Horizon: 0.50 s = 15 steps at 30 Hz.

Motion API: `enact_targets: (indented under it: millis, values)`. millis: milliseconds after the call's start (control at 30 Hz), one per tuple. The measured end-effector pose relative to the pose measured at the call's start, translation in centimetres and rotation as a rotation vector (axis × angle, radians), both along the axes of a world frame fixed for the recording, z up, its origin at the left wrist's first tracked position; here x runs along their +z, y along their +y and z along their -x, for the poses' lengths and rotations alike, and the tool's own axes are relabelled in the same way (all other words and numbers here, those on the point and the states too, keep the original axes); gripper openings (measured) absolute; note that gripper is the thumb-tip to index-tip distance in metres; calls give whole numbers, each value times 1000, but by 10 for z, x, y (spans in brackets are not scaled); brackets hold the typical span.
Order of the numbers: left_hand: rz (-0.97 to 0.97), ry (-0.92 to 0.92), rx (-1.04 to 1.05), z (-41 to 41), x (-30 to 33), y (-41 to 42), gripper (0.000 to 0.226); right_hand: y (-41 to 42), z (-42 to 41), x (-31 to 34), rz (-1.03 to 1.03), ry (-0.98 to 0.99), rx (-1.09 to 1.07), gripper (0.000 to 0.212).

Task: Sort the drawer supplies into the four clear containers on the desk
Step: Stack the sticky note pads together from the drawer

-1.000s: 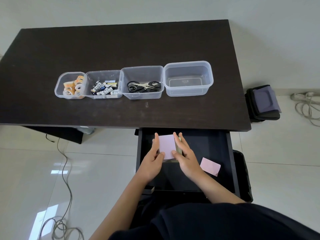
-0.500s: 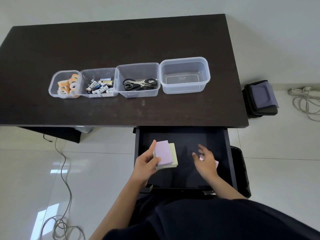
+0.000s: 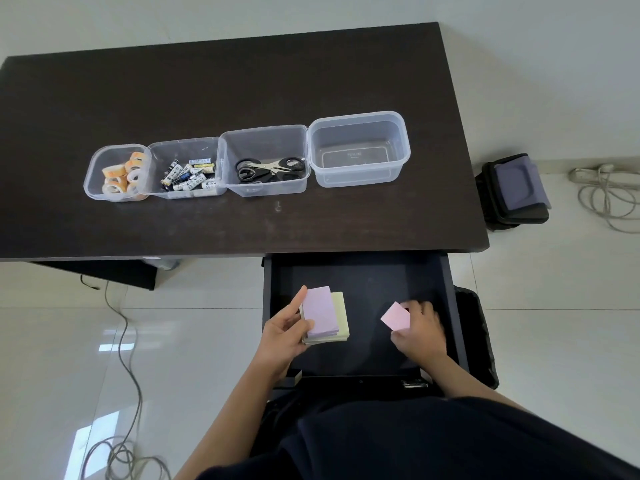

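Judging by three filled containers, we're nearly done: our left hand [image 3: 284, 332] grips the sticky-note stack [image 3: 325, 315] over the drawer [image 3: 360, 275], our right hand [image 3: 417, 329] pinches the pink pad [image 3: 394, 315]; the fourth container [image 3: 360, 148] awaits.

A dark bag [image 3: 512, 192] topped by a purple pad is sitting on the white tiled floor [image 3: 554, 306] at three o'clock, pale cables [image 3: 606, 195] coiling beside it; a grey cord [image 3: 128, 358] is trailing at eight o'clock.

You get bright, even daylight; window glare patches gleam on the floor tiles [image 3: 104, 344] near left; wide-angle bending curves the desk [image 3: 242, 81] edges.
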<state>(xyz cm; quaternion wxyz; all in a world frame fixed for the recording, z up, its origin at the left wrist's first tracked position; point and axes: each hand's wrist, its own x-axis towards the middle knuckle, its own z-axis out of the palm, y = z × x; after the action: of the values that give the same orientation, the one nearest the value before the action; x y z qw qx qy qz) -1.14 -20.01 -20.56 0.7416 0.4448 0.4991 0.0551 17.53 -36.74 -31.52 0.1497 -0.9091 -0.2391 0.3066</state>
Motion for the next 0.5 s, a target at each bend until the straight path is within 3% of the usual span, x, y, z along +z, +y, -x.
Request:
enact_targets:
  millis: [267, 500]
  values:
    - [-5, 32, -38, -1, -8, 0, 56, 31, 6, 62, -494, 199, -259, 53]
    - [-44, -19, -126, -8, -5, -2, 58, 65, 36, 110, -628, 345, -138, 54]
